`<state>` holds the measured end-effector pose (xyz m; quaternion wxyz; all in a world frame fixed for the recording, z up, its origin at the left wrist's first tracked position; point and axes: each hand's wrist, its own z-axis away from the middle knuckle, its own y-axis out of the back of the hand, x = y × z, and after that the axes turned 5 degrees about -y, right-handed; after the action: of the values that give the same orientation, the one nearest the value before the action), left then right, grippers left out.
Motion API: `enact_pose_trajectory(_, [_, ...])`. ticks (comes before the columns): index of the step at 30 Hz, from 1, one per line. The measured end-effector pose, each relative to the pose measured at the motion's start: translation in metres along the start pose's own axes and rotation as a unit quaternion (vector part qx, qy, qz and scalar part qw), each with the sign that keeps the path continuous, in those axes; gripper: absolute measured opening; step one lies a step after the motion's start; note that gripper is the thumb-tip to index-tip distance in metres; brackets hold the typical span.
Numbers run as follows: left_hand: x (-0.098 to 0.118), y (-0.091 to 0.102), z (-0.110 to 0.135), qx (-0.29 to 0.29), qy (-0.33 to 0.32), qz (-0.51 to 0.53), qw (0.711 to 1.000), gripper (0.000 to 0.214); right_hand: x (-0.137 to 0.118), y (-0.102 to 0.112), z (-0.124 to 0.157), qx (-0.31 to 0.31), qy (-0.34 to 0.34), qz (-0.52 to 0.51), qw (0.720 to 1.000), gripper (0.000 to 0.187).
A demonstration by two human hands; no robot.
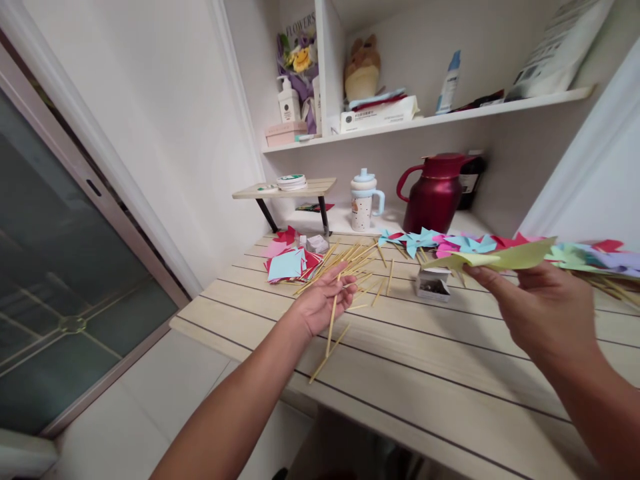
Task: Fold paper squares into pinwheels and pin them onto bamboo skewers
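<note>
**A craft corner in a home**

A pale slatted worktop [450,373] stands beside a sliding glass door [60,280] and a tiled floor [150,400]. The white shelf [450,117] above carries household things: a pump bottle [289,100], a wrapped flower bouquet [300,60], a plush toy [362,67] and a tissue pack [380,113]. A red thermos jug [434,193] and a lidded cup [365,200] stand below it. Paper pinwheels [425,241] and wooden sticks [350,260] lie strewn across the worktop.

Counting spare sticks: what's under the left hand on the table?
The left hand holds one stick. Below it a second stick lies on the table; the stick pile lies beyond its fingers. Anything straight under the palm is covered.
</note>
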<state>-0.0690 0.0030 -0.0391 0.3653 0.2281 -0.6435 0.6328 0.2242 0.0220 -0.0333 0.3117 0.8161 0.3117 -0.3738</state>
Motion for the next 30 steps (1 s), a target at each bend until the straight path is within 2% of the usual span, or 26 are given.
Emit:
enact_pose_trajectory(6, [0.001,0.006,-0.013,0.037,-0.076,-0.012,0.996,0.038,0.007,0.000,0.001,-0.010,0.030,-0.007,0.999,0.040])
enact_pose_trajectory(10, [0.007,0.005,-0.014,0.031,-0.084,-0.047,0.995,0.039,0.005,-0.001,0.001,-0.013,0.041,-0.017,0.999,0.038])
enact_pose_trajectory(15, [0.021,0.000,-0.023,0.021,-0.076,-0.163,0.983,0.040,-0.002,-0.001,0.002,-0.016,0.032,-0.023,0.999,0.037])
enact_pose_trajectory(18, [0.028,0.002,-0.032,0.019,-0.084,-0.275,0.958,0.038,-0.001,0.000,0.002,-0.027,0.046,-0.033,0.998,0.035])
enact_pose_trajectory(21, [0.031,0.008,-0.037,0.031,-0.102,-0.411,0.905,0.036,0.000,0.000,0.003,-0.030,0.042,-0.043,0.998,0.034])
enact_pose_trajectory(24, [0.034,0.016,-0.034,0.060,-0.135,-0.532,0.834,0.042,-0.001,0.000,0.003,-0.029,0.029,-0.062,0.997,0.035])
enact_pose_trajectory(27, [0.036,0.018,-0.019,0.083,-0.166,-0.610,0.770,0.050,-0.003,0.000,0.004,-0.027,0.030,-0.067,0.997,0.035])
enact_pose_trajectory(29, [0.035,0.016,-0.003,0.079,-0.192,-0.655,0.727,0.046,-0.003,0.001,0.004,-0.029,0.042,-0.064,0.997,0.034])
enact_pose_trajectory(30, [0.034,0.015,0.006,0.062,-0.220,-0.712,0.664,0.039,-0.003,0.001,0.004,-0.033,0.054,-0.057,0.996,0.034])
